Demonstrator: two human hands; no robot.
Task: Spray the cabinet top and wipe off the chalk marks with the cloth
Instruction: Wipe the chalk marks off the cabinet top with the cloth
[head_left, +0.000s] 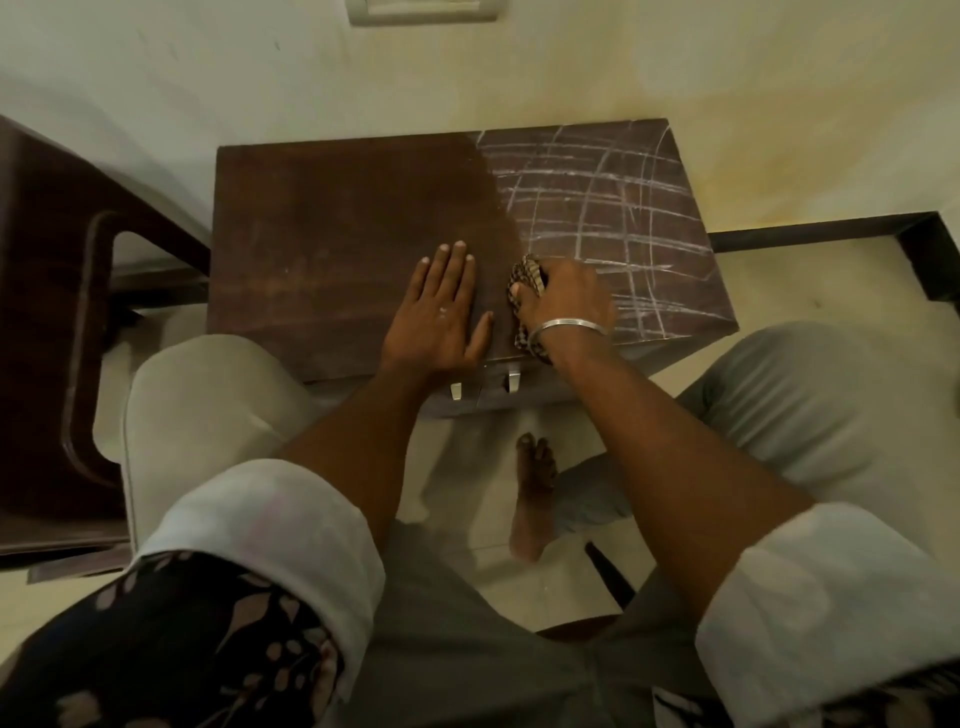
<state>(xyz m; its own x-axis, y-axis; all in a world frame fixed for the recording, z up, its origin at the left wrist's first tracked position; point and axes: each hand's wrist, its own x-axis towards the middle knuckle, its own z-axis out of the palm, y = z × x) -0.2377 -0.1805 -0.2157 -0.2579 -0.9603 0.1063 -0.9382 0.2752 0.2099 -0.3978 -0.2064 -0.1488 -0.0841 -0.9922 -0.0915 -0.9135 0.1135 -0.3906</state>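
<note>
Brown checked cloth (527, 276) mostly hidden under blurred R hand (567, 297).

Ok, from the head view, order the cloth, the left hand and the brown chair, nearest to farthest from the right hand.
1. cloth, gripped in the right hand.
2. left hand, flat on the cabinet top, just left.
3. brown chair, far left.

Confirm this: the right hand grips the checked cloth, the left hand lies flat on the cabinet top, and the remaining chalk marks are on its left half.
Wrong side. The head view shows the white chalk marks on the right half of the dark brown wooden cabinet top. The right hand does grip the brown checked cloth; the left hand lies flat.
</note>
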